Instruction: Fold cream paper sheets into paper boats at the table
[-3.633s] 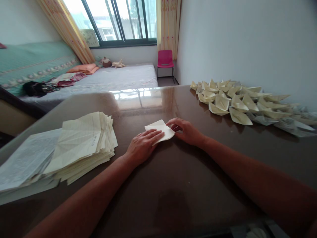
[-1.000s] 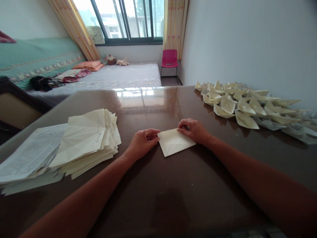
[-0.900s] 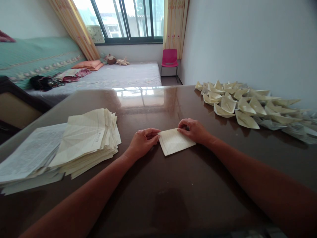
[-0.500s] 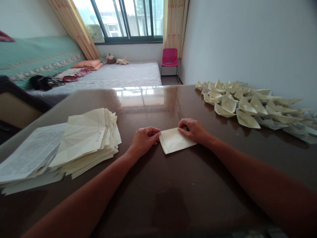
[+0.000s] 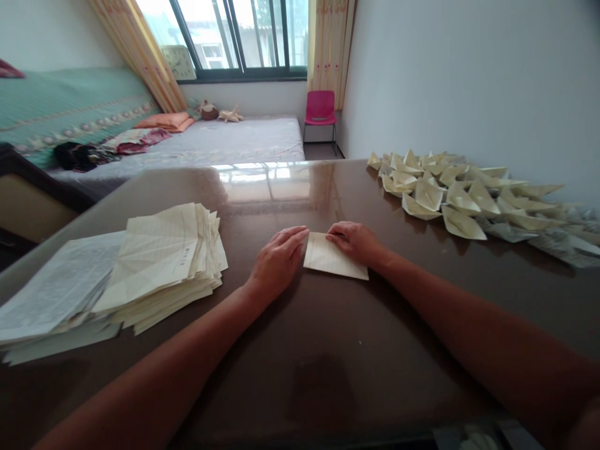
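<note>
Head view: right hand clamped on folded paper, left hand unclenched alongside, table beneath.

Left grip and right grip are bare, the dim forearms seemingly too

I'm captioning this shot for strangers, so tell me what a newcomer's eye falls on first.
Probably the crowd of pointed cream and grey paper boats on the right of the glossy brown table, then the bright pink chair beyond its far edge. In the middle, the right hand touches a small, flat, folded cream paper; the left hand is at its left side.
</note>
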Demonstrator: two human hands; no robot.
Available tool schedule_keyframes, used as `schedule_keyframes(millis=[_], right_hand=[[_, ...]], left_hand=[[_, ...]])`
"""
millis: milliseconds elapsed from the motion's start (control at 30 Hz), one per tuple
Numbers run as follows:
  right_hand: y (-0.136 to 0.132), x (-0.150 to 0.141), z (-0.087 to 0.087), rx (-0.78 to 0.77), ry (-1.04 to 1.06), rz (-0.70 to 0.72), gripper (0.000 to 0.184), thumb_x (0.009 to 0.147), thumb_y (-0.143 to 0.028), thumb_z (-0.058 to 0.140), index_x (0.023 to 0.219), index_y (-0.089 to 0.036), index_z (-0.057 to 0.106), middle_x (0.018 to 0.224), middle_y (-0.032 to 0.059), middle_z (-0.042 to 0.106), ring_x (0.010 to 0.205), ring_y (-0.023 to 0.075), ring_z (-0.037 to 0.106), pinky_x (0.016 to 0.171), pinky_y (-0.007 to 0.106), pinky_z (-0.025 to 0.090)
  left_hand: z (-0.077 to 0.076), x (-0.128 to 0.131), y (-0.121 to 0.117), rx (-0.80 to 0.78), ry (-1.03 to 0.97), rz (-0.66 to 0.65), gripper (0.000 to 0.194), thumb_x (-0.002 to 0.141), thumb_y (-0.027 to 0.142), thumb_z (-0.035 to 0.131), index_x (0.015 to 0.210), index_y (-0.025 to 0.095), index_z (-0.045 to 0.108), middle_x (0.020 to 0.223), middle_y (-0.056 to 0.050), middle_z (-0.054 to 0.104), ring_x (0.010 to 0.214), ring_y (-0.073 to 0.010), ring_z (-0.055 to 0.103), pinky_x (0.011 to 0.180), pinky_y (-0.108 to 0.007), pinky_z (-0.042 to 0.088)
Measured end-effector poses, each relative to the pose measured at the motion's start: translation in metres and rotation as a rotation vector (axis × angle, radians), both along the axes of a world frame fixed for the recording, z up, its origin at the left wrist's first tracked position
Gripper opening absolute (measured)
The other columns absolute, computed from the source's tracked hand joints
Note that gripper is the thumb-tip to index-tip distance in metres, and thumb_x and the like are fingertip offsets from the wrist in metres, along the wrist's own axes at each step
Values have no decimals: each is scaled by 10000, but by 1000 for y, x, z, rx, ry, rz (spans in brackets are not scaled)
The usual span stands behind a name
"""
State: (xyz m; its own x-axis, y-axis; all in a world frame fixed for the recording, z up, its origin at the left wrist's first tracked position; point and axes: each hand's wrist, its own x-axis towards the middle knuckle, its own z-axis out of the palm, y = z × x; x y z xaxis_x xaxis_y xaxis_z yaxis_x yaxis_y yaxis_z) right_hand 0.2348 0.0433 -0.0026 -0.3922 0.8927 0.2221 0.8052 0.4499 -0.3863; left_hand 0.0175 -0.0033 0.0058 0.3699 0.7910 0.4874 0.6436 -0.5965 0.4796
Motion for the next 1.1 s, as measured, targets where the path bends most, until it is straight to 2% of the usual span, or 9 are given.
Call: schedule_keyframes(millis=[67, 167, 267, 367, 500, 667, 900, 967, 1100], right_hand=[[3, 3, -2, -19, 5, -75, 210, 910, -377, 505, 932, -233, 655, 925, 19, 710, 775, 161, 616, 655, 258, 386], [4, 4, -2, 4, -21, -112, 188, 905, -374, 507, 932, -246, 644, 931, 4, 713, 787, 163, 628, 644, 256, 374], [1, 2, -1, 41, -63, -121, 181, 909, -369, 498, 932, -251, 634, 947, 1, 709, 811, 167, 630, 641, 259, 367], [-1, 0, -1, 66, -106, -121, 183, 915, -366, 488, 938, -250, 627, 951, 2, 699, 804, 165, 625, 633, 261, 361], [-2, 1, 0, 89, -145, -121, 192, 923, -377, 477, 943, -258, 626, 979, 1, 676, 810, 157, 617, 627, 259, 355], [-2, 2, 0, 87, -176, -133, 208, 928, -401, 469, 960, -274, 630, 997, -5, 656, 798, 151, 609, 608, 255, 345], [-1, 3, 1, 69, -150, -127, 205, 921, -400, 483, 959, -266, 633, 980, 2, 662, 807, 160, 611, 610, 258, 354], [-1, 3, 1, 56, -135, -124, 199, 917, -385, 490, 957, -255, 635, 978, 12, 666, 818, 163, 613, 628, 260, 365], [0, 2, 0, 51, -103, -121, 176, 907, -359, 504, 943, -246, 634, 979, 14, 673, 838, 166, 617, 657, 259, 379]], left_hand=[[1, 7, -14, 77, 202, -176, 374, 965, 251, 384, 1303, 196, 534, 1365, -74, 544, 1317, -205, 435, 1110, -393, 360], [0, 17, -35, 12, 475, -326, 538, 961, 453, 375, 1422, 175, 379, 1489, -81, 386, 1415, -223, 268, 1152, -397, 278], [-4, 21, -43, -68, 599, -356, 668, 953, 554, 292, 1487, 158, 221, 1556, -79, 225, 1449, -217, 148, 1173, -382, 202], [-5, 20, -42, -108, 643, -353, 690, 954, 570, 253, 1497, 152, 175, 1566, -88, 176, 1455, -218, 108, 1175, -377, 174], [-2, 18, -41, -93, 671, -331, 694, 945, 590, 252, 1488, 160, 211, 1562, -119, 185, 1454, -239, 107, 1167, -393, 175], [-1, 13, -45, -52, 700, -198, 737, 915, 630, 297, 1442, 117, 332, 1520, -174, 291, 1431, -295, 203, 1156, -437, 201], [4, 15, -41, 24, 665, -26, 590, 938, 509, 378, 1321, 74, 489, 1415, -176, 464, 1361, -297, 358, 1147, -438, 250], [4, 23, -42, 26, 626, -51, 560, 938, 481, 396, 1308, 73, 498, 1393, -171, 486, 1339, -296, 388, 1130, -421, 290], [-3, 38, -44, 10, 543, -243, 502, 966, 442, 348, 1363, 153, 451, 1434, -103, 459, 1361, -254, 362, 1120, -394, 312]])
